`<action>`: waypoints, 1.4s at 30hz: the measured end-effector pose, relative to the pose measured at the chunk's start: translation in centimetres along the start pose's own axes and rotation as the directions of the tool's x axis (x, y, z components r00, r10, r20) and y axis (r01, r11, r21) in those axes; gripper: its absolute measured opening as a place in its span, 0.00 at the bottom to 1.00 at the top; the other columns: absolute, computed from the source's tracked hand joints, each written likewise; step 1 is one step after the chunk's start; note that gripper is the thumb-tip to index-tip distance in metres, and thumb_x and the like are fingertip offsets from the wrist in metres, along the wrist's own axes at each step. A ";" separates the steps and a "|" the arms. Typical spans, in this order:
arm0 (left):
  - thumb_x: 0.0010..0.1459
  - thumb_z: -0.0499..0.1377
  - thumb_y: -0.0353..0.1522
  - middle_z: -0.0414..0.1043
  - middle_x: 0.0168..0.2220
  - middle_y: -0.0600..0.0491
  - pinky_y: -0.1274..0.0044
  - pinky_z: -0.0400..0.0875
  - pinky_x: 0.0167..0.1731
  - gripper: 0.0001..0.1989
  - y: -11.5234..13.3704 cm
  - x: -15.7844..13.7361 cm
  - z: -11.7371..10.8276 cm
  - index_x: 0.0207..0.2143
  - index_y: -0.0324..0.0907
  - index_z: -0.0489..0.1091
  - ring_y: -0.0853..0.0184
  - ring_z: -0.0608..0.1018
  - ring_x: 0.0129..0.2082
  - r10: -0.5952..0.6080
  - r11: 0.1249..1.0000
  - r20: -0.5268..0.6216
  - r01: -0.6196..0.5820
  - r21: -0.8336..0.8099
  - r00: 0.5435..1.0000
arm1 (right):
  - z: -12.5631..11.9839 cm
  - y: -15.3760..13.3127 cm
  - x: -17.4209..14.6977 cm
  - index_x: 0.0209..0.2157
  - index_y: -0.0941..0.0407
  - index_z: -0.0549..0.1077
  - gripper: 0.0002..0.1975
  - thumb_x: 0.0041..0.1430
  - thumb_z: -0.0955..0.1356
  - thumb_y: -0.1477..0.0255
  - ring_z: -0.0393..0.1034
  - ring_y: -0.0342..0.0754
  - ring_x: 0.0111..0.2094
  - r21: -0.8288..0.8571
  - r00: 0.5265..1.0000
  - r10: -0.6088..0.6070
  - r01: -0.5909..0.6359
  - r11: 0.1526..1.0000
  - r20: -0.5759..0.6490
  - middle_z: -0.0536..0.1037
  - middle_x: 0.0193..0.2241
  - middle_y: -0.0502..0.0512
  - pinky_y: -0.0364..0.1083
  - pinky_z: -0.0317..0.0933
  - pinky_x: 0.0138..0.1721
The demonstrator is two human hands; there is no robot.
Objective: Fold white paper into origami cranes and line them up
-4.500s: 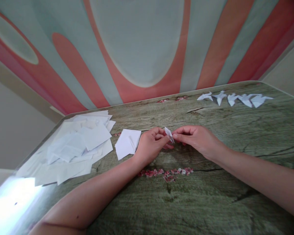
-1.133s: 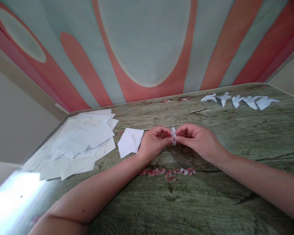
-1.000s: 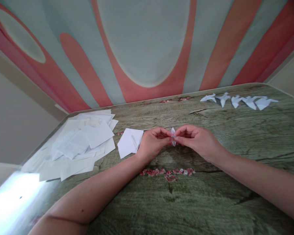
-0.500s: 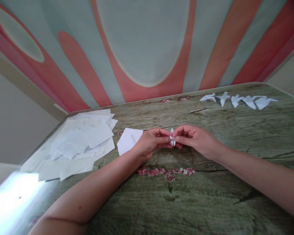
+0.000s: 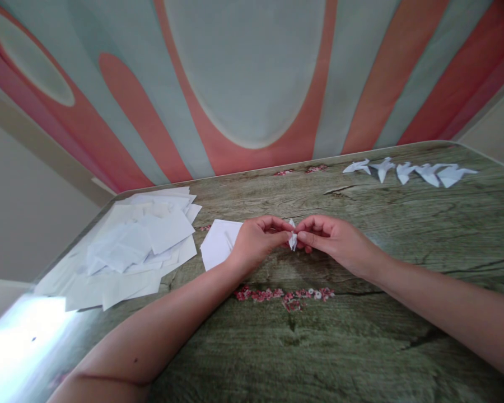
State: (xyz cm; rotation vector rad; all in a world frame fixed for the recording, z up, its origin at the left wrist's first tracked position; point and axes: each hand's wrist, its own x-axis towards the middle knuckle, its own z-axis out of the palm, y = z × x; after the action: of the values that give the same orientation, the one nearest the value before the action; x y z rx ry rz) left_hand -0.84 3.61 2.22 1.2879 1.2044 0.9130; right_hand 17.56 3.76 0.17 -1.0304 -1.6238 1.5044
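Observation:
A small white folded paper piece [image 5: 293, 242] is pinched between my two hands above the middle of the table. My left hand [image 5: 260, 238] grips its left side with thumb and fingertips. From the other side, my right hand [image 5: 334, 240] holds it the same way. The piece is narrow, pointed at top and bottom, and its middle is partly covered by fingertips. Just behind my left hand lies a small stack of white paper sheets [image 5: 216, 243], partly hidden by that hand.
A large loose pile of white paper [image 5: 130, 246] spreads over the left of the wood-patterned table [image 5: 340, 347]. Several folded paper cranes [image 5: 426, 174] stand in a row at the back right. A painted wall [image 5: 252, 73] rises behind the table's far edge.
The flaps that stuck out at the middle of the folded paper now lie closer together, so it looks narrower. My left hand has shifted slightly left.

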 end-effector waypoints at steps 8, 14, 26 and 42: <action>0.51 0.63 0.30 0.74 0.30 0.53 0.79 0.71 0.34 0.11 -0.6 -0.5 0.5 0.38 0.39 0.69 0.70 0.76 0.31 0.209 0.972 -0.007 -0.207 0.113 0.978 | -0.2 0.5 0.1 0.34 0.58 0.74 0.14 0.53 0.70 0.61 0.68 0.43 0.26 -0.089 0.994 0.084 -0.089 0.992 -0.066 0.77 0.28 0.53 0.43 0.61 0.28; 0.52 0.62 0.35 0.75 0.29 0.53 0.80 0.68 0.30 0.09 -0.1 -0.2 -0.1 0.33 0.38 0.73 0.70 0.75 0.29 0.155 0.929 0.046 -0.162 0.332 0.987 | -0.4 -0.7 -0.4 0.30 0.55 0.75 0.13 0.55 0.67 0.60 0.65 0.42 0.25 -0.334 0.993 -0.014 -0.027 0.942 -0.121 0.76 0.25 0.49 0.42 0.56 0.26; 0.51 0.63 0.37 0.73 0.25 0.54 0.80 0.65 0.27 0.12 0.0 0.0 -0.3 0.32 0.37 0.73 0.74 0.72 0.24 0.027 0.995 0.147 -0.040 0.086 0.989 | -0.5 -1.1 -0.4 0.34 0.53 0.76 0.11 0.56 0.67 0.61 0.68 0.44 0.28 -0.363 0.979 -0.093 0.022 0.931 -0.180 0.77 0.27 0.48 0.43 0.58 0.30; 0.54 0.61 0.33 0.76 0.26 0.52 0.79 0.69 0.31 0.07 -0.1 -0.5 0.3 0.31 0.37 0.71 0.71 0.76 0.26 0.056 0.981 0.101 -0.073 0.177 0.993 | -0.3 -1.0 -0.5 0.32 0.55 0.76 0.14 0.55 0.67 0.59 0.67 0.44 0.25 -0.330 0.988 -0.023 -0.029 0.943 -0.153 0.77 0.25 0.49 0.43 0.58 0.26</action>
State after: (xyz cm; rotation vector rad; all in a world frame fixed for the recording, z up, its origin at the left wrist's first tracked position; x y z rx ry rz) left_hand -0.67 3.09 2.12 1.5067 1.1967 0.7924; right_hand 17.93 3.47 1.18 -1.2971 -1.8000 1.1410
